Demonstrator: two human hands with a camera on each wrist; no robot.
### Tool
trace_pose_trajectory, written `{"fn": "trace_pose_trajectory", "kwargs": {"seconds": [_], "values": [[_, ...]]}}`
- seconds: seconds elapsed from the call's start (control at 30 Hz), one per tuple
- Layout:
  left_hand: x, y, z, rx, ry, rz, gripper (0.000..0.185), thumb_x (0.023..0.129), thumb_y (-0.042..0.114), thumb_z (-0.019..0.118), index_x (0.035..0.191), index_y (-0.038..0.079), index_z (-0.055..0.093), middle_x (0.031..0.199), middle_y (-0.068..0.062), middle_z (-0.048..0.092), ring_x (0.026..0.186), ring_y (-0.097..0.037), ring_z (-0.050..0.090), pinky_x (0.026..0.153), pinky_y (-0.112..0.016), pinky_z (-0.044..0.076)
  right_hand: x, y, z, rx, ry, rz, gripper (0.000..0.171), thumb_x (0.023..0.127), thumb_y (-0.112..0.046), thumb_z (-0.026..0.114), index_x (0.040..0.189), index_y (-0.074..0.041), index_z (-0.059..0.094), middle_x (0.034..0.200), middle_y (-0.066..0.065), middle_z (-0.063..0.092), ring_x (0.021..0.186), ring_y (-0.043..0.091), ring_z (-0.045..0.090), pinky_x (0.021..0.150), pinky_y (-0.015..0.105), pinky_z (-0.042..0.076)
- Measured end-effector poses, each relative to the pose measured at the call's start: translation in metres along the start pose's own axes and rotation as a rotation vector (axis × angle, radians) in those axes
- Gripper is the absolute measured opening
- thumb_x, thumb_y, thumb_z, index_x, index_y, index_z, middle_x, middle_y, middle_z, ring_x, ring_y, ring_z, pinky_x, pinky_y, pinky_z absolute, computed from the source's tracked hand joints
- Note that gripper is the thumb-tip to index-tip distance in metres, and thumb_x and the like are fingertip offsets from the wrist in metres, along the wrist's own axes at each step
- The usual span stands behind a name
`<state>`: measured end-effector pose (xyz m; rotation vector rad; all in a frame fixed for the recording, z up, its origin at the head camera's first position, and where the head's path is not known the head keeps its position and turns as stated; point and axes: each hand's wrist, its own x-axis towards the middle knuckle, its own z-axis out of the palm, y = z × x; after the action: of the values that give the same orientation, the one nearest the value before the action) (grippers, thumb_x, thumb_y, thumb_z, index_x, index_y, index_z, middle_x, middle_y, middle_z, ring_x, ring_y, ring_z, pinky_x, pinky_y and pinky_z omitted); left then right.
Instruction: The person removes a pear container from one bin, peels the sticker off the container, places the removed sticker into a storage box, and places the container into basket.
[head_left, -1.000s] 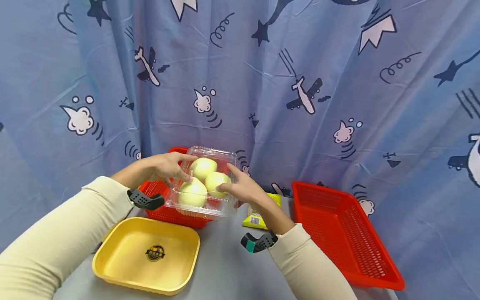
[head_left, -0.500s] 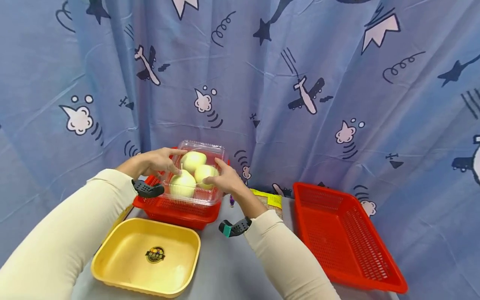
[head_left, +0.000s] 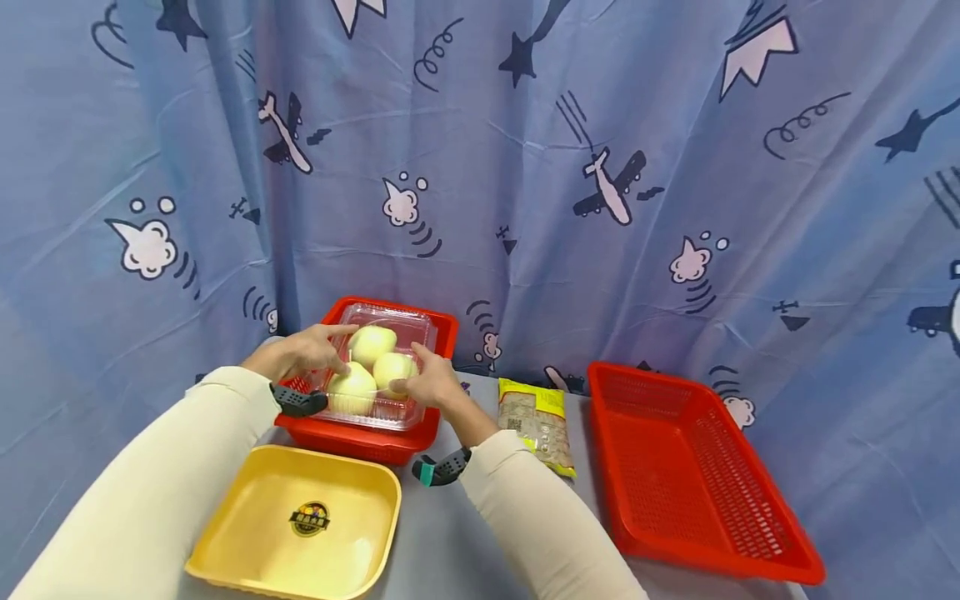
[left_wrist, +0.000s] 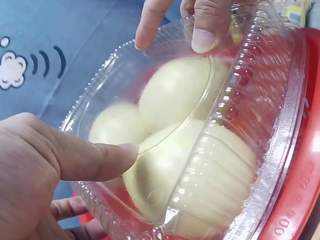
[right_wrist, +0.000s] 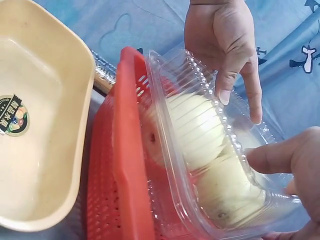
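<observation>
A clear plastic box with pale yellow pears inside is at the red basket on the left side of the table. My left hand grips the box's left side, its thumb lying on the lid in the left wrist view. Opposite it, my right hand holds the right side, thumb on top as well. The box sits within the basket's rim in the head view; whether its bottom touches the basket floor is hidden. Through the clear plastic, the pears show in the right wrist view.
A yellow tray with a round sticker stands in front of the red basket. Right of the hands lies a yellow-topped packet. A larger red basket stands at the right. A patterned blue curtain hangs behind.
Both hands have carried the box of pears leftward and then down to the left red basket. The packet, partly covered by my right arm before, is now more fully in view.
</observation>
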<state>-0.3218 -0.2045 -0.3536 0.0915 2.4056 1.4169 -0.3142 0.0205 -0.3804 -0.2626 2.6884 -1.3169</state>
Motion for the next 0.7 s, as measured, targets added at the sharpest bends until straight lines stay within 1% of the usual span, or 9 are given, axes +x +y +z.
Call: {"fn": "trace_pose_trajectory", "kwargs": {"seconds": [0.07, 0.13, 0.2, 0.23, 0.37, 0.43, 0.5, 0.57, 0.7], "values": [[0.0, -0.006, 0.0, -0.01, 0.008, 0.001, 0.088, 0.081, -0.008, 0.068, 0.154, 0.009, 0.023, 0.135, -0.029, 0.04, 0.098, -0.034, 0.053, 0.079, -0.04, 0.051, 0.001, 0.002, 0.006, -0.008, 0.011, -0.002, 0.08, 0.079, -0.02, 0.079, 0.149, -0.017, 0.04, 0.137, 0.013, 0.051, 0.117, 0.032, 0.051, 0.091, 0.048, 0.048], [0.001, -0.011, 0.001, -0.001, 0.021, 0.02, 0.087, 0.08, -0.008, 0.067, 0.154, 0.007, 0.023, 0.13, -0.029, 0.044, 0.091, -0.03, 0.052, 0.074, -0.036, 0.051, 0.003, 0.004, 0.012, -0.016, 0.029, -0.002, 0.08, 0.079, -0.019, 0.08, 0.148, -0.016, 0.041, 0.137, 0.013, 0.052, 0.117, 0.031, 0.051, 0.092, 0.048, 0.047], [0.005, -0.014, 0.002, -0.011, 0.03, 0.024, 0.087, 0.08, -0.009, 0.066, 0.154, 0.007, 0.023, 0.103, -0.023, 0.052, 0.064, -0.023, 0.047, 0.054, -0.028, 0.046, 0.004, 0.006, 0.015, -0.019, 0.05, 0.007, 0.079, 0.078, -0.018, 0.08, 0.148, -0.016, 0.042, 0.136, 0.012, 0.052, 0.116, 0.031, 0.052, 0.092, 0.048, 0.047], [0.007, -0.015, 0.003, -0.02, 0.029, 0.024, 0.086, 0.08, -0.011, 0.064, 0.154, 0.007, 0.023, 0.096, -0.022, 0.051, 0.064, -0.023, 0.048, 0.054, -0.028, 0.046, 0.004, 0.006, 0.017, -0.021, 0.06, 0.009, 0.079, 0.078, -0.017, 0.081, 0.147, -0.016, 0.043, 0.136, 0.012, 0.052, 0.116, 0.031, 0.052, 0.093, 0.048, 0.047], [0.011, -0.018, 0.005, -0.013, 0.033, 0.014, 0.084, 0.08, -0.012, 0.063, 0.153, 0.004, 0.023, 0.102, -0.024, 0.047, 0.077, -0.028, 0.05, 0.067, -0.034, 0.05, 0.003, 0.005, 0.021, -0.02, 0.082, 0.033, 0.08, 0.077, -0.016, 0.082, 0.147, -0.016, 0.043, 0.135, 0.013, 0.052, 0.115, 0.031, 0.052, 0.09, 0.048, 0.048], [0.012, -0.019, 0.006, -0.002, 0.032, 0.017, 0.083, 0.08, -0.012, 0.062, 0.152, 0.001, 0.024, 0.127, -0.032, 0.04, 0.105, -0.036, 0.046, 0.09, -0.045, 0.047, 0.002, 0.004, 0.023, -0.028, 0.088, 0.037, 0.079, 0.077, -0.015, 0.081, 0.147, -0.016, 0.044, 0.133, 0.015, 0.051, 0.115, 0.031, 0.05, 0.09, 0.048, 0.048], [0.013, -0.02, 0.007, 0.011, 0.033, 0.023, 0.082, 0.079, -0.012, 0.062, 0.151, -0.001, 0.024, 0.144, -0.033, 0.026, 0.123, -0.041, 0.033, 0.103, -0.053, 0.033, 0.003, 0.003, 0.025, -0.041, 0.095, 0.036, 0.08, 0.076, -0.014, 0.082, 0.147, -0.016, 0.044, 0.131, 0.016, 0.05, 0.114, 0.031, 0.049, 0.091, 0.046, 0.048], [0.015, -0.023, 0.008, 0.016, 0.04, 0.021, 0.08, 0.079, -0.012, 0.061, 0.15, -0.001, 0.026, 0.149, -0.032, 0.021, 0.13, -0.043, 0.026, 0.105, -0.056, 0.028, 0.004, 0.003, 0.027, -0.072, 0.108, 0.022, 0.081, 0.075, -0.014, 0.083, 0.146, -0.014, 0.044, 0.129, 0.017, 0.05, 0.114, 0.031, 0.046, 0.093, 0.044, 0.047], [0.019, -0.032, 0.012, 0.014, 0.034, -0.003, 0.079, 0.082, -0.01, 0.061, 0.151, 0.0, 0.025, 0.148, -0.032, 0.022, 0.125, -0.042, 0.032, 0.101, -0.052, 0.037, 0.005, 0.003, 0.035, -0.135, 0.122, 0.028, 0.085, 0.07, -0.013, 0.085, 0.145, -0.013, 0.044, 0.125, 0.019, 0.05, 0.114, 0.031, 0.045, 0.092, 0.041, 0.047]]}}
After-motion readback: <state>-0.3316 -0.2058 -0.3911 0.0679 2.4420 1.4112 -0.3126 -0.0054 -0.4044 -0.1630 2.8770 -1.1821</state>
